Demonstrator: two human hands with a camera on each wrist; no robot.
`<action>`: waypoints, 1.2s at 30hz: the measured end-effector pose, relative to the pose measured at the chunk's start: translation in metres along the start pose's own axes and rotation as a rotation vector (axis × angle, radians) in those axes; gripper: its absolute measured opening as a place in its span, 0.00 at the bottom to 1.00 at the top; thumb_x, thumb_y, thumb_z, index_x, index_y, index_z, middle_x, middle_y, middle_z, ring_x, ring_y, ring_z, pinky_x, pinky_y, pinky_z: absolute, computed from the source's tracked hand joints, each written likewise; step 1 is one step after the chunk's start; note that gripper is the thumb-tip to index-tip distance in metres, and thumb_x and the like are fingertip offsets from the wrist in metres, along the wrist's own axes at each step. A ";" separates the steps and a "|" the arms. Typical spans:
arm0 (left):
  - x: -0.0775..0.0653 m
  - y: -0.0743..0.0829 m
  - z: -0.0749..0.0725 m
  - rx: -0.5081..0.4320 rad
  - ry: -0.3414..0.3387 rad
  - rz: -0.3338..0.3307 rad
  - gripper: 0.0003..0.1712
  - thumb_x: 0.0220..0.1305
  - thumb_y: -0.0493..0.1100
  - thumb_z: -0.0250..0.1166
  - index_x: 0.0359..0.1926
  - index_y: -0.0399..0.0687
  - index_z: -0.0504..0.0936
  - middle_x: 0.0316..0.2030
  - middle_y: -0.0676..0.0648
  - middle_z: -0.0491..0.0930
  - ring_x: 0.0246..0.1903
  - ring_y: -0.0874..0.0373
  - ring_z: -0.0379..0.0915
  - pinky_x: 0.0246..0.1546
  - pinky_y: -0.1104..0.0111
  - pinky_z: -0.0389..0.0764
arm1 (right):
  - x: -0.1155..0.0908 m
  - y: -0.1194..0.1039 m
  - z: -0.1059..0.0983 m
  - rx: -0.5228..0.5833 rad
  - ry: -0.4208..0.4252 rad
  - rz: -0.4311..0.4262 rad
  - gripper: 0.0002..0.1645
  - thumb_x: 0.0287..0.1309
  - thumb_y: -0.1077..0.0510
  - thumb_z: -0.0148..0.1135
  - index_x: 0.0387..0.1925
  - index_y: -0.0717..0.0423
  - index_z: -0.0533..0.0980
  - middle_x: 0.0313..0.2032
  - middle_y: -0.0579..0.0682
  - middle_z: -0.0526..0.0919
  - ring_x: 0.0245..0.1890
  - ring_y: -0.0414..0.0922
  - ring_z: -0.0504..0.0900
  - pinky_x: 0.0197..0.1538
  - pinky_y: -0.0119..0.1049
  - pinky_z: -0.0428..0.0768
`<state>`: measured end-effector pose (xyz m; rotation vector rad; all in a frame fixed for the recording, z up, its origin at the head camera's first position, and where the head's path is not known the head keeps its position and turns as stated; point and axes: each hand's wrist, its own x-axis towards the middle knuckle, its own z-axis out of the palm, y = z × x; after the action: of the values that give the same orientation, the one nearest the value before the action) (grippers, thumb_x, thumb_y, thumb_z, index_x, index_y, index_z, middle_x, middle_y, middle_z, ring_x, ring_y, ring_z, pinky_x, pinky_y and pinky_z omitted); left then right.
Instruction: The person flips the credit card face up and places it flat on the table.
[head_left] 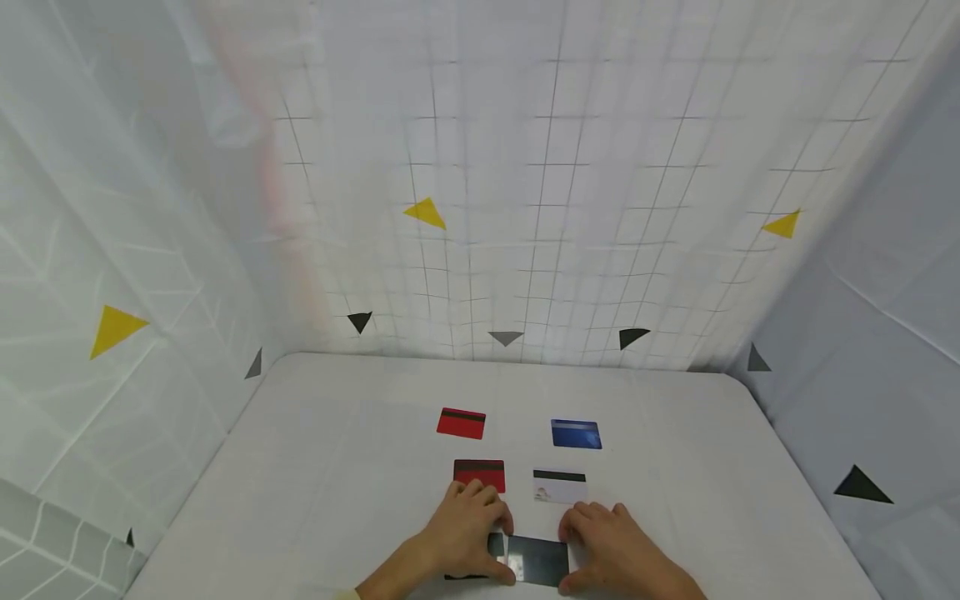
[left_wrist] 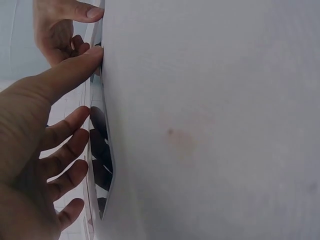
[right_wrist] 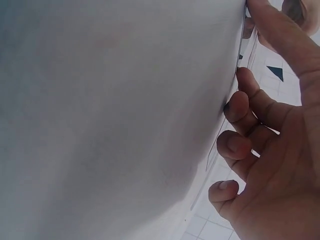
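In the head view a dark grey card point(head_left: 537, 561) lies at the near side of the table, between the two hands. My left hand point(head_left: 471, 530) holds its left end, thumb at the near corner and index finger at the far corner. At the right end, my right hand point(head_left: 611, 546) grips the card the same way, its other fingers curled in the right wrist view. Under the left hand lies another card with a dark stripe point(head_left: 467, 577), mostly covered. A dark red card point(head_left: 480, 472) sits just beyond the left fingers, and a white striped card point(head_left: 558, 488) beyond the right ones.
Farther back lie a bright red card point(head_left: 461, 424) and a blue card point(head_left: 576, 434). The white table point(head_left: 345, 450) has rounded far corners. White cloth walls point(head_left: 600, 167) with grid lines and triangles enclose it on the back and both sides.
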<state>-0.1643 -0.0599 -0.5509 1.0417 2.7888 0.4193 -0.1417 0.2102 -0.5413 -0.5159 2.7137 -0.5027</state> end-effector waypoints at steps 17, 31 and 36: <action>0.000 0.002 0.001 -0.017 -0.013 0.012 0.27 0.42 0.77 0.72 0.40 0.75 0.80 0.38 0.66 0.71 0.42 0.67 0.60 0.50 0.58 0.65 | -0.002 -0.004 -0.001 0.092 -0.041 0.076 0.31 0.29 0.32 0.83 0.35 0.38 0.78 0.29 0.34 0.76 0.32 0.42 0.69 0.40 0.45 0.69; 0.001 0.001 -0.001 -0.025 -0.027 0.012 0.28 0.40 0.77 0.72 0.40 0.76 0.79 0.39 0.67 0.71 0.42 0.66 0.60 0.52 0.58 0.65 | -0.004 -0.002 -0.002 0.090 -0.029 0.020 0.30 0.34 0.32 0.81 0.37 0.38 0.76 0.30 0.33 0.74 0.32 0.39 0.69 0.41 0.43 0.65; 0.000 0.002 -0.002 -0.016 -0.040 0.013 0.29 0.41 0.77 0.72 0.41 0.74 0.79 0.38 0.67 0.71 0.42 0.66 0.60 0.52 0.57 0.65 | -0.003 -0.003 -0.002 0.103 -0.042 0.027 0.30 0.34 0.33 0.81 0.36 0.39 0.77 0.29 0.34 0.74 0.31 0.39 0.69 0.41 0.44 0.65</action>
<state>-0.1637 -0.0587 -0.5483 1.0537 2.7406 0.4173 -0.1385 0.2097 -0.5379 -0.4572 2.6342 -0.6142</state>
